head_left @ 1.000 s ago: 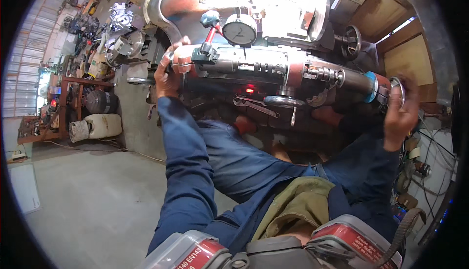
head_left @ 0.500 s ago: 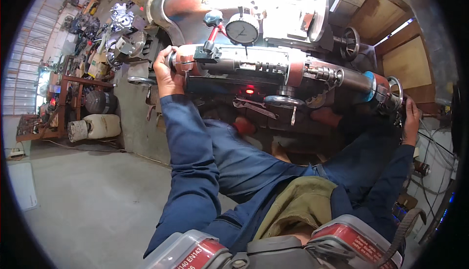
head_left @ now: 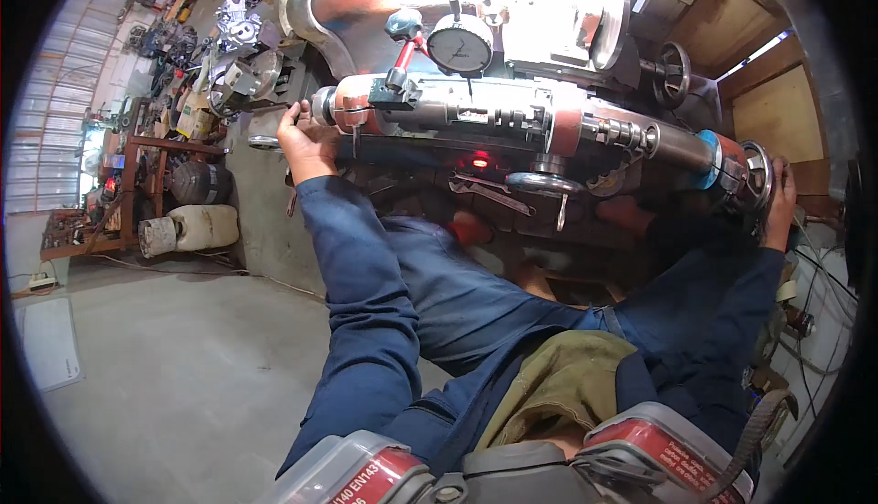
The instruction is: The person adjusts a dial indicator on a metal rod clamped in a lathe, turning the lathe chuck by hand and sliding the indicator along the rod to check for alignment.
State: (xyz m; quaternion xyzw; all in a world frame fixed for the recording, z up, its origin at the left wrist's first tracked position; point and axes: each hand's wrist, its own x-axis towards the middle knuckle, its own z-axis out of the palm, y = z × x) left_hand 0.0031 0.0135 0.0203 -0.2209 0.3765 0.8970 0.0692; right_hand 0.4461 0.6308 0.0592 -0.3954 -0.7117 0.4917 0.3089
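Note:
A long metal machine assembly with a red collar [head_left: 352, 106] at its left end lies across in front of me. My left hand [head_left: 309, 145] is beside the round end knob [head_left: 323, 104], its fingers bent and apart, holding nothing I can make out. At the far right end, my right hand [head_left: 780, 204] has its fingers at the rim of a metal handwheel [head_left: 757, 175], partly hidden by it. A white-faced dial gauge [head_left: 459, 45] hangs on a red-jointed arm [head_left: 402, 60] from a black block [head_left: 391, 92], its stem pointing down at the shaft.
A second handwheel [head_left: 546, 184] sticks out toward my knees, with open-end wrenches [head_left: 492, 195] beside it. Another handwheel [head_left: 674, 74] stands behind. Tools and metal parts crowd a bench at left, near a pale jerrycan [head_left: 206, 230]. Wooden panels [head_left: 777, 106] border the right.
My left hand has come off the end knob and shifted slightly down and left of it. My right hand has moved up along the handwheel's rim. The whole view has shifted slightly.

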